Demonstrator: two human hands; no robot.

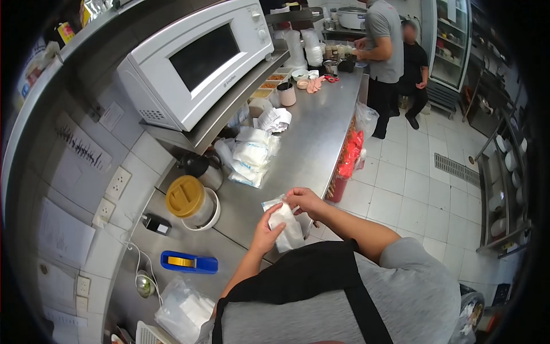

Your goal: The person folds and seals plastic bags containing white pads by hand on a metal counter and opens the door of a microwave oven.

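Observation:
A white packet in clear plastic (285,225) is held between my two hands, just above the front edge of the steel counter (312,150). My left hand (267,228) grips its left side, thumb across the front. At its top corner, my right hand (302,202) pinches the plastic with bent fingers. Beyond my hands lies a pile of similar white packets (251,152), with crumpled white paper (274,120) behind it. Left of my hands stands a tub with a yellow lid (187,196) in a white bowl.
A white microwave (200,54) sits on a shelf at upper left. A blue tape dispenser (189,262) and a plastic bag (182,307) lie at lower left. Two people, one standing (384,49) and one seated (413,69), are past the counter's far end.

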